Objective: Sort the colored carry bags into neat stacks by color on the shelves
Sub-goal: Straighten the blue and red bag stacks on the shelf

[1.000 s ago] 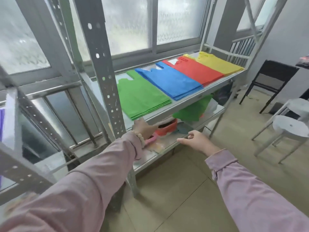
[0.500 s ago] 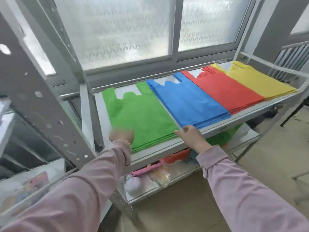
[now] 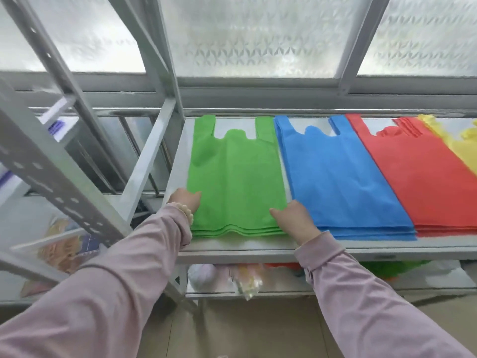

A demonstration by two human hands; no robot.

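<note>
Now left hand (image 3: 186, 202) and right hand (image 3: 293, 220) flank green bag stack (image 3: 236, 182) on shelf (image 3: 258, 248); fingers tucked under stack edges, spread cannot tell.

I have both arms stretched forward and slightly inward, each in a long pale pink sleeve that reaches the wrist. My left hand (image 3: 186, 202) is turned palm inward, its fingers pointing forward and mostly hidden from me, the thumb lying on top and pointing right. A band of pale beads circles that wrist, just past the cuff. My right hand (image 3: 294, 220) sits a little nearer to me than the left, back of the hand up, thumb stretched out to the left, the other fingers tucked out of sight. The two hands are well apart, thumbs pointing toward each other.
</note>
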